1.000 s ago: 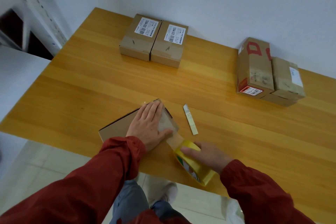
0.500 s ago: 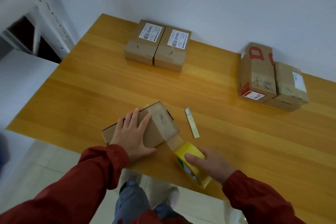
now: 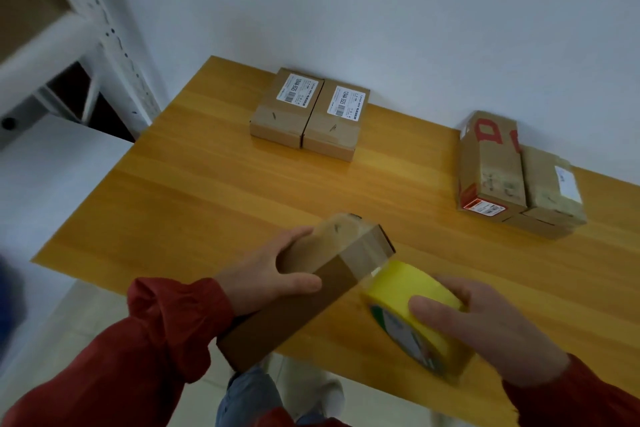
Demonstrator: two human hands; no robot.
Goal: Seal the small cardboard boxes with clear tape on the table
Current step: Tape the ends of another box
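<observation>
My left hand grips a small cardboard box and holds it tilted above the near edge of the wooden table. Clear tape runs over the box's far end and down to a yellow tape roll. My right hand holds that roll just right of the box, fingers curled round its rim.
Two labelled boxes sit side by side at the back by the wall. A stack of boxes, one with red markings, stands at the right. A white metal shelf frame rises at the left.
My left hand went from pressing flat on the box to gripping and lifting it off the table, tilted. My right hand raised the tape roll alongside. The small strip on the table is out of sight.
</observation>
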